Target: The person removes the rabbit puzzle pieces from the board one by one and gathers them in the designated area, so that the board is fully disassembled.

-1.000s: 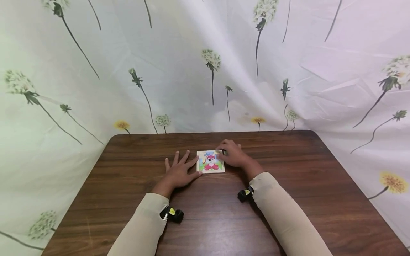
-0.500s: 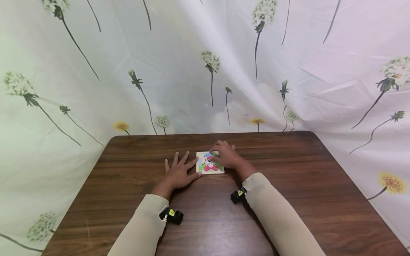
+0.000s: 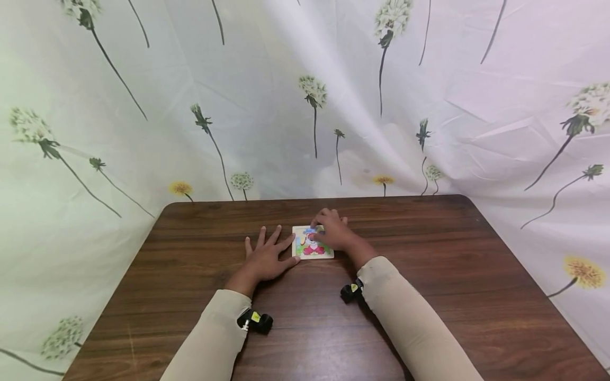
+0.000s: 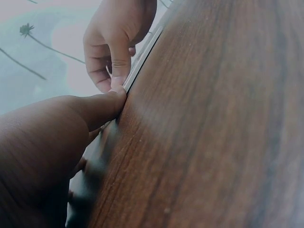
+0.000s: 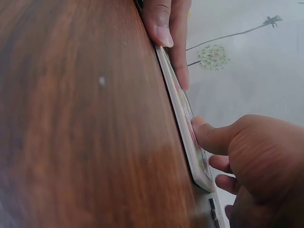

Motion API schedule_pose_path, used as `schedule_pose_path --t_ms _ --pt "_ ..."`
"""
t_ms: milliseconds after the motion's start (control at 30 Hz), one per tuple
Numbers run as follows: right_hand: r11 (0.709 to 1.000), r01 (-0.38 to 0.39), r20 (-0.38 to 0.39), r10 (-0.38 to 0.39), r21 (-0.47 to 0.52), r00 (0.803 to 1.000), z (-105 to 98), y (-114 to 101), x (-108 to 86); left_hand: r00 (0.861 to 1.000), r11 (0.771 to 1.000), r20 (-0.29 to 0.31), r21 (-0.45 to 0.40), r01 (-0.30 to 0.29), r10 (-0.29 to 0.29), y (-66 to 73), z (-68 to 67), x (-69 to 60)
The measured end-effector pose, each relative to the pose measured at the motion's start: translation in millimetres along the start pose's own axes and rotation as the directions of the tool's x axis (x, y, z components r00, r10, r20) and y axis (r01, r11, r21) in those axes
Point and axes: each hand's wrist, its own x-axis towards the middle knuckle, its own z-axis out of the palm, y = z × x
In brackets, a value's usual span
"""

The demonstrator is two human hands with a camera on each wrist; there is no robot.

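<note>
A small square picture puzzle (image 3: 315,251) with a pink cartoon animal and a pale border lies flat on the table. My left hand (image 3: 267,260) rests beside it, fingers spread, with the index fingertip and thumb touching the puzzle's left edge and near-left corner. Over its upper right part is my right hand (image 3: 335,232), which covers some of the picture. In the right wrist view, the right thumb (image 5: 204,132) touches the puzzle's face (image 5: 189,124) and the other fingers are bent. Whether a loose piece is pinched between them is hidden.
The dark wood-grain table (image 3: 305,328) has rounded far corners. A pale cloth backdrop (image 3: 267,106) printed with dandelions hangs right behind its far edge and along the sides. Each wrist carries a small black camera, one of them the left camera (image 3: 259,320).
My right hand has moved left from the puzzle's upper right corner, further over the picture, and now covers part of the animal's head. My left hand and the puzzle have stayed in place.
</note>
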Motion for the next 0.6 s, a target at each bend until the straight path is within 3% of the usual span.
schedule_pose_path --t_ms 600 --pt "0.993 -0.106 0.036 0.108 -0.061 0.994 -2.3 -15.2 4.1 1.000 1.000 -0.003 -0.007 -0.001 0.001 -2.1 3.5 0.7"
